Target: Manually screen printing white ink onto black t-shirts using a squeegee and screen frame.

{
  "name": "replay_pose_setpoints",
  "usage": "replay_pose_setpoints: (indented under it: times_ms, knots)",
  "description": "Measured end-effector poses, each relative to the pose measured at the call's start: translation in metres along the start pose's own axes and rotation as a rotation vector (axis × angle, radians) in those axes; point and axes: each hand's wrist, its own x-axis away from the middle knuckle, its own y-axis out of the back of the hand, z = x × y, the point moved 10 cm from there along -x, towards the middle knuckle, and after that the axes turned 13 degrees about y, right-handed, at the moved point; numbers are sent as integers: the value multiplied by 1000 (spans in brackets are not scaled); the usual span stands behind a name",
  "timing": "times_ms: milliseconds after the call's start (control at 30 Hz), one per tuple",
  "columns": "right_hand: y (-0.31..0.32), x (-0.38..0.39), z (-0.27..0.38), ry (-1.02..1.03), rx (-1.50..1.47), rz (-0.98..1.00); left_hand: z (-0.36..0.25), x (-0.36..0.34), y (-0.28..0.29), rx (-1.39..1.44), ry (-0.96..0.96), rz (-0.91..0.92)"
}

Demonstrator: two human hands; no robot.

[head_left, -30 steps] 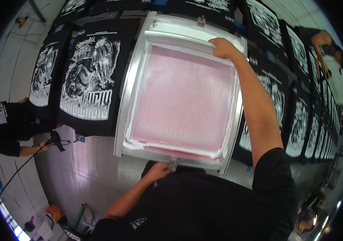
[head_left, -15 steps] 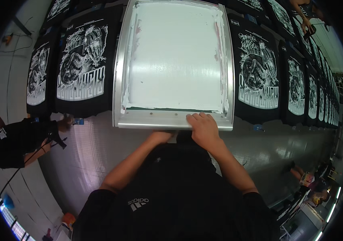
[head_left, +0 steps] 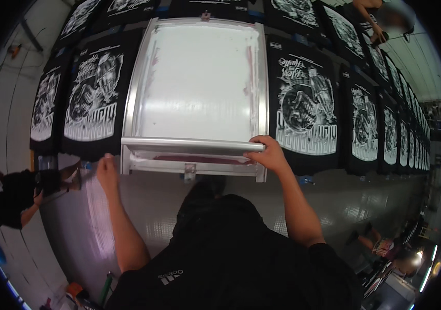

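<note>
Since the earlier views, the metal-backed bar (head_left: 189, 144) has come from the far end of the printing frame (head_left: 263, 103) to the near end, and the mesh that looked pink now shows white. The person's left hand (head_left: 108, 174), lately under the near edge, has swung out to the left.

From where I stand, black garments (head_left: 94, 93) with white artwork flank the frame closely on both sides, and their row curves away to the right. One co-worker (head_left: 11, 194) in black is at the far left; another (head_left: 367, 13) leans in at upper right, gripping something dark. A green pole (head_left: 106, 287) stands at lower left, on grey, softly shining floor (head_left: 127, 217).

The frame is a rectangle of dull silver metal lying among the garments, with one small metal clamp (head_left: 190, 171) at its near edge. A smooth, glossy white layer (head_left: 200, 82) fills it, ragged at the sides; past the bar runs a dark red strip (head_left: 200, 159). The right hand (head_left: 266, 154) is clamped on the bar's right end. The left hangs apart, fingers bent; I cannot tell how tightly they close.
</note>
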Motion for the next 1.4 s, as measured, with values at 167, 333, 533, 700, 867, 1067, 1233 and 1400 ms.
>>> replay_pose_setpoints:
  times_ms: [167,333,533,700,867,1067,1233,1400]
  knots:
    - [-38,-31,-29,-154,-644,-45,60,-88,-58,-169,1,192]
    - [9,0,-64,-168,-646,-175,36,-42,-109,117,124,401]
    - [131,76,-122,-288,-650,-189,-9,96,-173,253,241,379]
    - [239,161,-226,-264,-593,-318,-102,212,-297,178,54,447]
    - [300,200,-300,-282,-619,-296,-118,287,-347,160,57,423]
    - [327,191,-348,-266,-562,-245,-125,314,-373,120,49,336]
    - [326,183,-371,-316,-588,-198,-136,313,-390,97,101,382]
    - [312,169,-376,-241,-619,-204,-131,308,-403,333,152,423]
